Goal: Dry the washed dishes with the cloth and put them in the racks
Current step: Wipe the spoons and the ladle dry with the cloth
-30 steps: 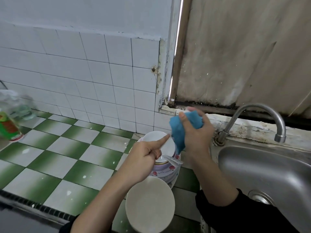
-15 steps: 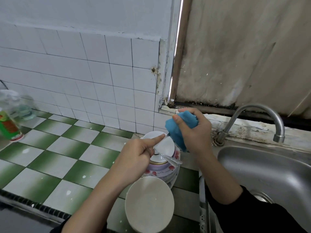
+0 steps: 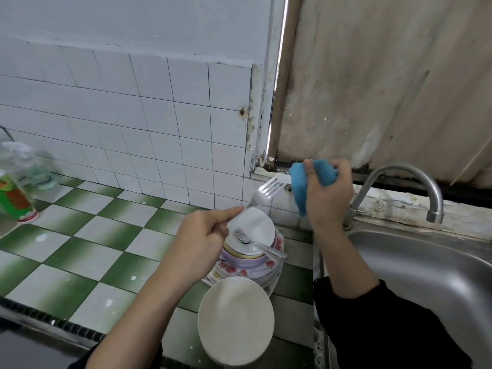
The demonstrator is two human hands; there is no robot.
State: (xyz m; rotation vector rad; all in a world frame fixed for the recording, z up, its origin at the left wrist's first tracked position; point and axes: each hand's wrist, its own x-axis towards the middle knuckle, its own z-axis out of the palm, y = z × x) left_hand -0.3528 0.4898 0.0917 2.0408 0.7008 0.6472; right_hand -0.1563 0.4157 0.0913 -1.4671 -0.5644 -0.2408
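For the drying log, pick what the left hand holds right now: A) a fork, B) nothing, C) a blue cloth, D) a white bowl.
A: the left hand pinches a fork by its handle, tines raised toward the wall, while the right hand grips the blue cloth.

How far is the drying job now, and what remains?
Done: nothing visibly; no rack is in view. In hand: the left hand holds a fork, and the right hand grips the blue cloth at its prongs. Left: a second fork lying in the top bowl of the dish stack, the stack itself, and a white dish in front.
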